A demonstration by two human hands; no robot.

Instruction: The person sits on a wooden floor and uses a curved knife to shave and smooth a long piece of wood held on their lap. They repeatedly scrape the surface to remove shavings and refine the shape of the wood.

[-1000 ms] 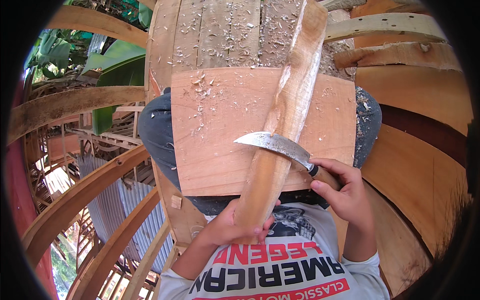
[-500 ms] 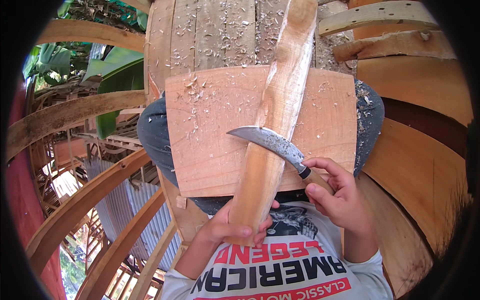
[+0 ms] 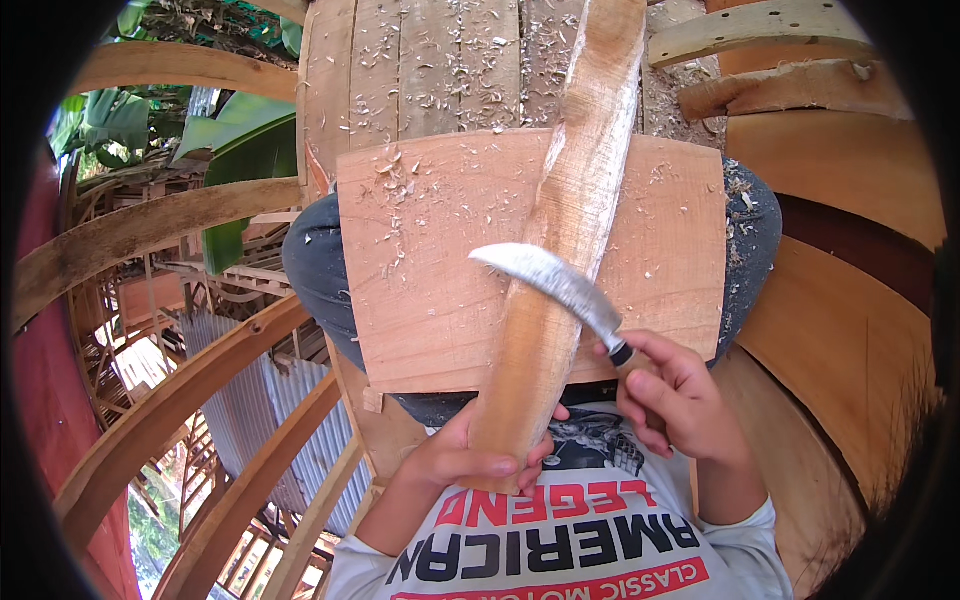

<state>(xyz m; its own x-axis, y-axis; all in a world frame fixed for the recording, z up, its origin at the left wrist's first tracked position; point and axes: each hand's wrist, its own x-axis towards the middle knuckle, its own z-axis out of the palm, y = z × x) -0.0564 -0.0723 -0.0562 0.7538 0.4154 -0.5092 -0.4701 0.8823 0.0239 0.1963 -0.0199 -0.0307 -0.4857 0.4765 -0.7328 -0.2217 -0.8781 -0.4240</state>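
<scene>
A long, partly shaved wooden plank [image 3: 530,345] slants across a wide flat board [image 3: 430,270] lying over my lap. My left hand [image 3: 490,450] is wrapped round the plank's near end, with the thumb on top. In my right hand [image 3: 670,395] is the short handle of a curved knife [image 3: 560,285], fingers closed about it. The grey blade crosses over the plank, its tip pointing left; whether its edge touches the wood I cannot tell. Pale, freshly cut wood shows along the plank's right side.
Curled wood shavings [image 3: 400,185] lie on the board and on the slatted wooden floor [image 3: 430,80] beyond. Curved timber ribs [image 3: 160,225] rise on the left, with corrugated metal sheets [image 3: 310,430] below them. Broad wooden panels [image 3: 800,310] stand at the right.
My right hand has shifted slightly right and down, turning the knife so its blade slopes more steeply. The left hand still grips the plank's near end.
</scene>
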